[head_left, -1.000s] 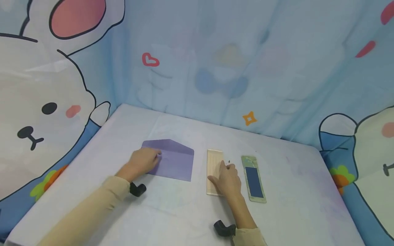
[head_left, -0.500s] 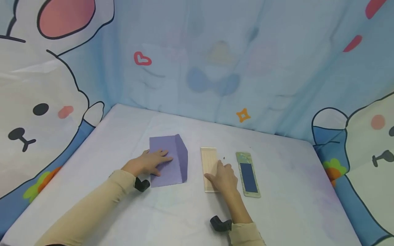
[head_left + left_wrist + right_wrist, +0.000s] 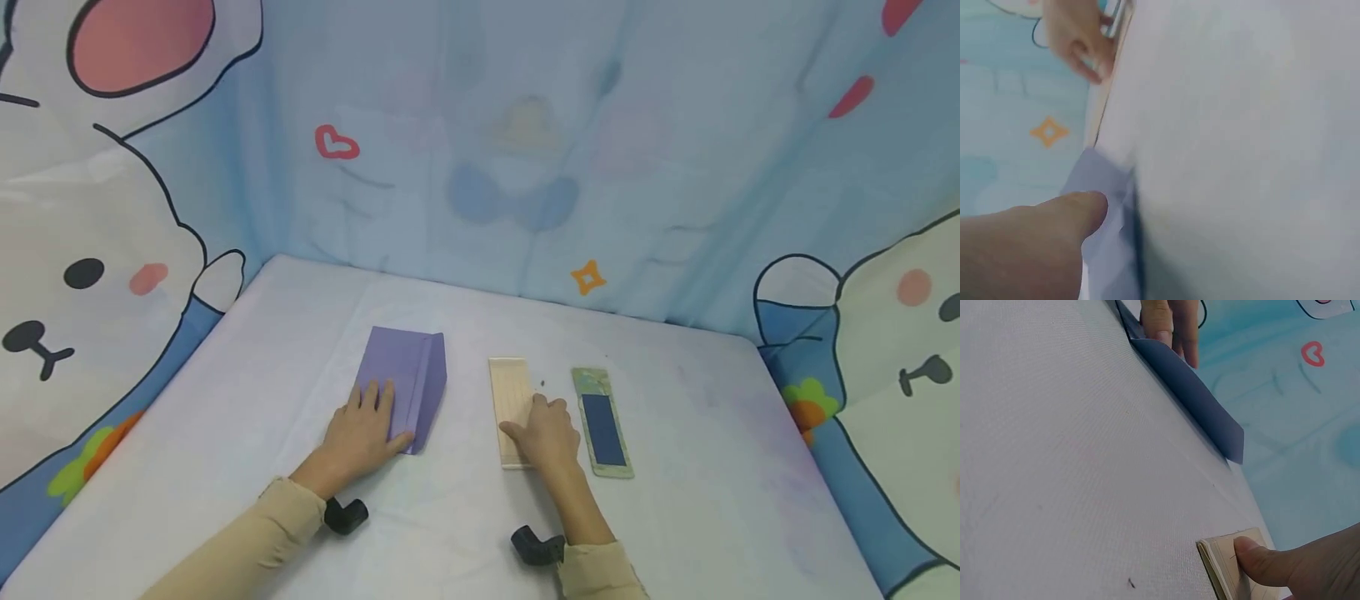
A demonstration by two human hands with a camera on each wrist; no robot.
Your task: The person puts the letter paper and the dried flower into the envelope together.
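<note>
A purple paper envelope (image 3: 401, 354) lies on the table, turned with its flap (image 3: 431, 392) to the right and partly raised. My left hand (image 3: 362, 435) rests on its near left part, fingers spread fairly straight and thumb near the flap's lower end. To the right is a narrow beige lined pad (image 3: 510, 392). My right hand (image 3: 551, 435) holds it at its right side; the thumb lies on top, as the right wrist view shows on the pad (image 3: 1225, 550). The fingertips at its far edge are partly hidden.
A slim green packet (image 3: 603, 423) with a dark blue panel lies right of the pad. A small dark speck (image 3: 542, 383) is on the white tablecloth (image 3: 712, 467). A printed blue curtain (image 3: 420, 217) hangs behind the table.
The envelope has been turned so its flap moves from the far side to the right. My left hand has shifted down and flattened on it. My right hand stays at the pad.
</note>
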